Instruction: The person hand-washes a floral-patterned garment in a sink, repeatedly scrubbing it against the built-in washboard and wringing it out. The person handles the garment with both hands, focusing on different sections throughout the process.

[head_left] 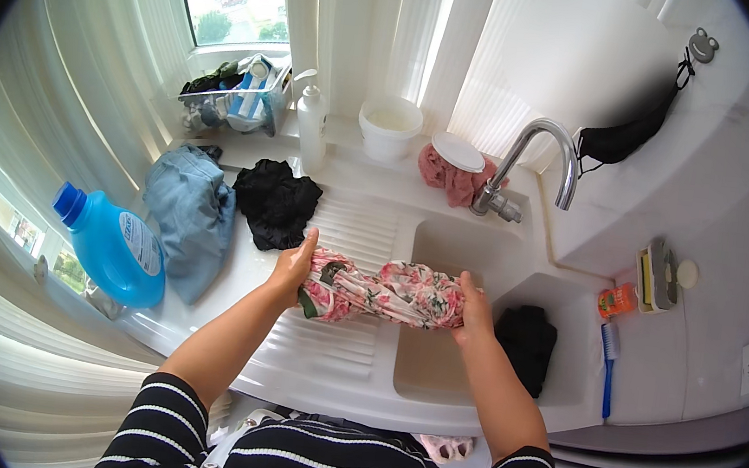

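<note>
My left hand (293,268) and right hand (474,312) are each clamped on an end of the floral cloth (386,293), held above the ribbed board (337,346) and basin (431,365). A loosened right grasp could drop that bunched end into the basin.

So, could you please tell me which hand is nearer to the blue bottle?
Left: the left hand is to the right of the blue bottle; the right hand is farther right, above the sink.

Left hand (292,266), right hand (476,311): fingers mostly hidden from us behind floral cloth (377,292). Hanging black fabric (627,143): upper part blurred.
</note>
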`<state>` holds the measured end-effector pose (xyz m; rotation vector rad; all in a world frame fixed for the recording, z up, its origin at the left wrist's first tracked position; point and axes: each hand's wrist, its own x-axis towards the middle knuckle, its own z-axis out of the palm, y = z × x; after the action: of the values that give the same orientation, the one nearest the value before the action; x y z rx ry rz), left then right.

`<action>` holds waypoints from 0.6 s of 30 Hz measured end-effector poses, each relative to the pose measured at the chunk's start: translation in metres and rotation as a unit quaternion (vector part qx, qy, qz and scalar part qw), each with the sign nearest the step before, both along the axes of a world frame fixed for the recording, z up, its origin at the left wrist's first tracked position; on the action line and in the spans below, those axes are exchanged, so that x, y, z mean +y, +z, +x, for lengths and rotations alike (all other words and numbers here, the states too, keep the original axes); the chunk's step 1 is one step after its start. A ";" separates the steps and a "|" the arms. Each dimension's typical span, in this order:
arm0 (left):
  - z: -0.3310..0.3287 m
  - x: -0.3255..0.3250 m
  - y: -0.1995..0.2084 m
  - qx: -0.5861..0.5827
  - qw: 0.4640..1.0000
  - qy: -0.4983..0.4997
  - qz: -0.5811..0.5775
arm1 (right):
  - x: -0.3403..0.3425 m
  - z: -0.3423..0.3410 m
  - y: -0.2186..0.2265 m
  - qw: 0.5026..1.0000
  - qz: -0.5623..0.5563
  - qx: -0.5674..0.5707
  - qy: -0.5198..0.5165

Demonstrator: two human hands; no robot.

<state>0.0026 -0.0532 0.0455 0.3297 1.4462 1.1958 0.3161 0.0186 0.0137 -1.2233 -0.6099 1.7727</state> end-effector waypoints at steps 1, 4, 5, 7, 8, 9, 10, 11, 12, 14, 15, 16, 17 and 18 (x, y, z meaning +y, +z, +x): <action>0.001 -0.002 0.009 -0.016 1.000 0.009 -0.022 | -0.003 0.011 0.010 0.998 -0.037 0.027 -0.030; 0.009 0.006 0.006 -0.084 0.996 0.002 0.010 | -0.002 0.044 0.014 0.988 -0.094 0.091 -0.087; 0.015 0.009 0.011 -0.092 0.995 -0.008 0.023 | -0.001 0.053 0.013 0.984 -0.104 0.109 -0.101; 0.031 0.016 0.027 -0.099 0.993 -0.037 0.054 | -0.004 0.068 0.020 0.981 -0.110 0.120 -0.105; 0.040 0.023 0.033 -0.099 0.991 -0.056 0.076 | -0.002 0.080 0.018 0.981 -0.106 0.128 -0.098; 0.052 0.030 0.036 -0.101 0.987 -0.075 0.097 | -0.001 0.090 0.016 0.981 -0.103 0.135 -0.091; 0.072 0.038 0.038 -0.130 0.983 -0.059 0.116 | 0.001 0.094 0.020 0.987 -0.102 0.083 -0.096; 0.091 0.043 0.035 -0.134 0.981 -0.068 0.124 | 0.003 0.102 0.014 0.991 -0.108 0.030 -0.076; 0.113 0.049 0.027 -0.134 0.979 -0.100 0.113 | 0.006 0.117 0.006 0.992 -0.113 -0.025 -0.059; 0.147 0.057 -0.001 -0.006 0.984 -0.152 0.091 | 0.011 0.132 -0.004 0.973 -0.119 -0.196 0.033; 0.160 0.062 -0.023 0.119 0.975 -0.174 0.077 | 0.010 0.139 -0.014 0.908 -0.067 -0.391 0.134; 0.175 0.064 -0.045 0.262 0.933 -0.235 0.071 | 0.006 0.154 -0.023 0.787 -0.016 -0.571 0.232; 0.178 0.068 -0.061 0.340 0.906 -0.214 0.134 | 0.007 0.156 -0.032 0.631 0.043 -0.708 0.315; 0.179 0.069 -0.076 0.416 0.869 -0.187 0.191 | 0.007 0.137 -0.016 0.564 0.027 -0.715 0.412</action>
<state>0.1820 0.0157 -0.0303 1.4792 1.7253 1.0430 0.4535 0.0258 -0.0027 -2.4558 -2.4498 0.8161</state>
